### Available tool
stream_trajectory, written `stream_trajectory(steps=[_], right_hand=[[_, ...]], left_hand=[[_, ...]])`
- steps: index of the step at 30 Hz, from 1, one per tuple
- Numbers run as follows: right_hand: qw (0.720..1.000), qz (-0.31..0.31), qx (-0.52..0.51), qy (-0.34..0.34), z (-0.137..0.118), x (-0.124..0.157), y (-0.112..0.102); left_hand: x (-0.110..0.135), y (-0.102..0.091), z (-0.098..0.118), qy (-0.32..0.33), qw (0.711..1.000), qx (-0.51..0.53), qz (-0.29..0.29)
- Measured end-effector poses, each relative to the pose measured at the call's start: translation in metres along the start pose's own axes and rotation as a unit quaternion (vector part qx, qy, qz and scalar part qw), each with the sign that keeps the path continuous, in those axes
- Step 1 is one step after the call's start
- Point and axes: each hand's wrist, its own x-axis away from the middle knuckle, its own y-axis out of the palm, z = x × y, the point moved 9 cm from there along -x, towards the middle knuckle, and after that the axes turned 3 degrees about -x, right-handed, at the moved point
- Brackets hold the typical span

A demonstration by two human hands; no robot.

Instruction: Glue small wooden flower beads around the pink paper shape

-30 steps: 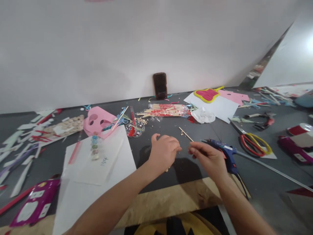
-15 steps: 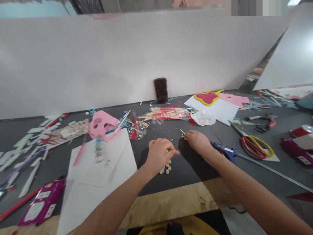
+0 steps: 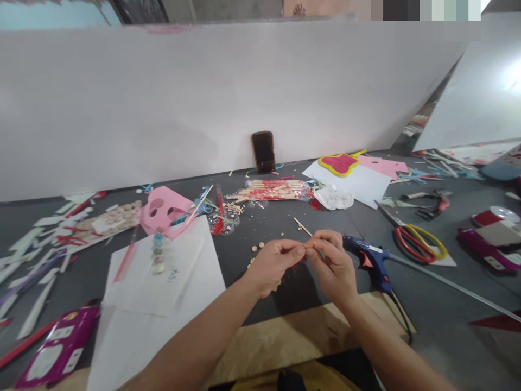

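My left hand (image 3: 274,266) and my right hand (image 3: 334,266) meet fingertip to fingertip over the dark table. Both are closed in a pinch; whatever is between the tips is too small and covered to make out. Small pale flower-shaped pieces (image 3: 254,248) lie around my left hand, partly hidden by it. Just beyond my right fingers rests a thin wooden stick (image 3: 302,226), its near end hidden behind them. Close to the right of my right hand lies a blue glue gun (image 3: 374,259) with a long glue stick (image 3: 448,282) in its back.
Bundled wooden sticks in red-and-clear wrapping (image 3: 277,190) lie farther back, below a phone (image 3: 264,152) leaning on the white panel. Scissors (image 3: 419,241) and pliers (image 3: 433,202) are at right. White paper (image 3: 122,336), a pink cutout (image 3: 169,203) and a purple packet (image 3: 61,342) occupy the left.
My right hand has left the spot by the wooden stick and come nearer me. My left hand has turned from above the small pieces, and the two hands now touch at the fingertips.
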Motion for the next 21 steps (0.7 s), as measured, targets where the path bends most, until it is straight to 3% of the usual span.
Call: stream_trajectory(steps=[3,7,11,15,17,21], right_hand=[[0.996,0.016,-0.079,0.025,-0.002,0.01,-0.001],[0.982,-0.046,-0.169,0.067,0.002,0.016,0.004],[0.936,-0.087,-0.29,0.18,0.022,0.017,0.014],[0.886,-0.209,-0.328,0.252,0.016,0.028,0.048],[0.883,-0.225,-0.316,0.264,0.011,0.035,0.054],[0.894,-0.2,-0.305,0.262,0.003,0.041,0.05]], left_hand=[[0.002,-0.003,-0.003,-0.011,0.999,0.027,0.021],[0.008,-0.017,-0.002,-0.002,0.997,0.0,0.077],[0.016,-0.021,0.002,0.014,0.993,-0.075,0.089],[0.028,-0.021,0.021,0.069,0.975,-0.175,0.121],[0.036,-0.023,0.032,0.101,0.959,-0.222,0.143],[0.048,-0.022,0.042,0.148,0.94,-0.263,0.158]])
